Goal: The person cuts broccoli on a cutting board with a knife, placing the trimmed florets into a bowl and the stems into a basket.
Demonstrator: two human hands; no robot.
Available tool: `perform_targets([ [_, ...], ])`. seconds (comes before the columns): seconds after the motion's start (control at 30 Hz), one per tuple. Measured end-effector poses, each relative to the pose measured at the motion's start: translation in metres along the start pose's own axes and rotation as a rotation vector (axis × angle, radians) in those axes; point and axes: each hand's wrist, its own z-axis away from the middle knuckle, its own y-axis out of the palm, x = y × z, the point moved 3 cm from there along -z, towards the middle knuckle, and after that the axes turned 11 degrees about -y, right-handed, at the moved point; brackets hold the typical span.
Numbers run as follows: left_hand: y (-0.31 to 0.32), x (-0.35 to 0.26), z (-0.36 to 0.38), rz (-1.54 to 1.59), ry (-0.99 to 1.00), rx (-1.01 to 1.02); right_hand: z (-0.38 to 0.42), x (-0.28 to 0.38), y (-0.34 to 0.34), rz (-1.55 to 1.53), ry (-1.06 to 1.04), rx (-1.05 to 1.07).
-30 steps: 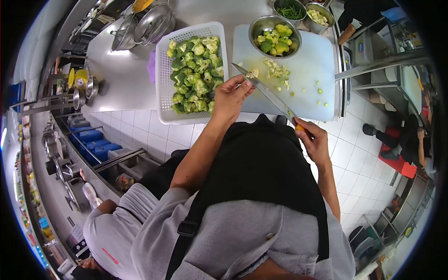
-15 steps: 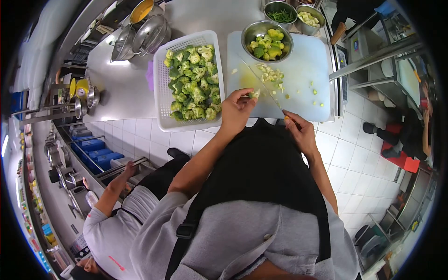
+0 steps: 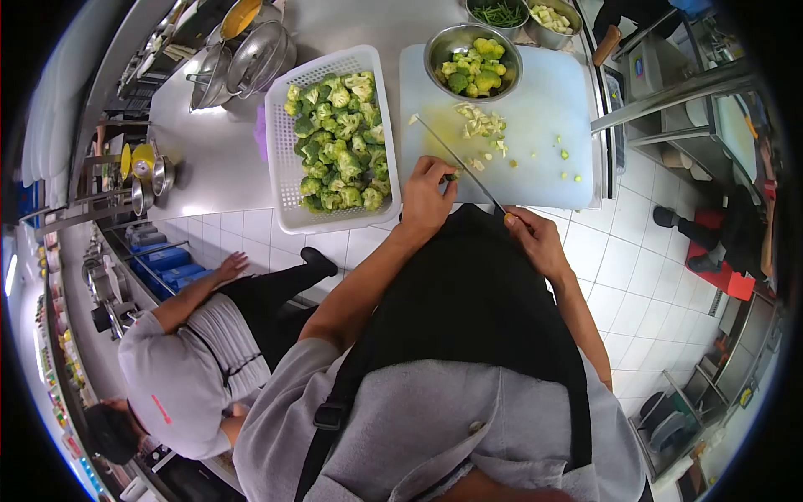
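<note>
My left hand point(image 3: 429, 197) pinches a small broccoli floret point(image 3: 452, 176) over the near edge of the white cutting board point(image 3: 548, 105); the fingers partly cover it. In my right hand point(image 3: 535, 241) is the handle of a knife point(image 3: 462, 161), its thin blade slanting up and left across the board, close beside the floret. Pale stem trimmings point(image 3: 481, 121) lie beyond the blade. At the board's far edge sits a steel bowl point(image 3: 432, 63) with cut broccoli point(image 3: 475, 67) in it. Left of the board stands a white perforated basket point(image 3: 280, 180) full of broccoli florets point(image 3: 339, 142).
Bowls of green cut vegetables point(image 3: 498, 13) and pale cubes point(image 3: 550, 20) stand behind the board. Steel strainers point(image 3: 258, 58) rest on the steel counter point(image 3: 222, 159) at left. A co-worker point(image 3: 180, 376) is close on my left; another person point(image 3: 740, 230) is at far right.
The floret has turned in my left fingers, and its pale cut side is now less visible. The knife's tip has swung left. The co-worker on my left has shifted, with one hand now spread.
</note>
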Motion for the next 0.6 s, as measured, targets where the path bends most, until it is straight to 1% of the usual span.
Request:
perform_targets([
  [0.1,0.003,0.004,0.000,-0.011,0.016,-0.003,-0.001,0.013,-0.004,0.044,0.038,0.009],
  [0.13,0.003,0.005,-0.001,-0.020,0.018,-0.016,-0.004,0.019,-0.002,0.062,0.035,0.014],
  [0.23,0.002,0.002,-0.002,-0.115,0.046,-0.024,-0.020,0.008,0.011,0.050,-0.021,-0.001],
  [0.3,-0.014,-0.007,-0.002,-0.027,0.045,-0.028,-0.026,0.007,0.014,-0.132,0.086,0.076],
  [0.33,-0.030,-0.026,-0.006,0.012,0.056,-0.028,-0.030,0.008,0.014,-0.222,0.144,0.105],
  [0.37,-0.043,-0.040,-0.008,0.054,0.066,-0.022,-0.031,0.006,0.013,-0.207,0.136,0.098],
  [0.4,-0.065,-0.041,-0.019,0.050,0.115,-0.118,-0.031,0.003,0.012,-0.192,0.134,0.087],
  [0.43,-0.090,-0.036,-0.033,0.014,0.111,-0.209,-0.030,0.002,0.011,-0.175,0.136,0.076],
  [0.47,-0.116,-0.031,-0.048,-0.047,0.045,-0.297,-0.029,0.005,0.011,-0.156,0.145,0.061],
  [0.53,-0.167,-0.006,-0.087,-0.153,0.060,-0.447,-0.029,0.014,0.008,-0.114,0.155,0.028],
  [0.6,-0.204,0.036,-0.124,-0.382,0.110,-0.635,-0.029,0.018,0.009,-0.067,0.118,0.014],
])
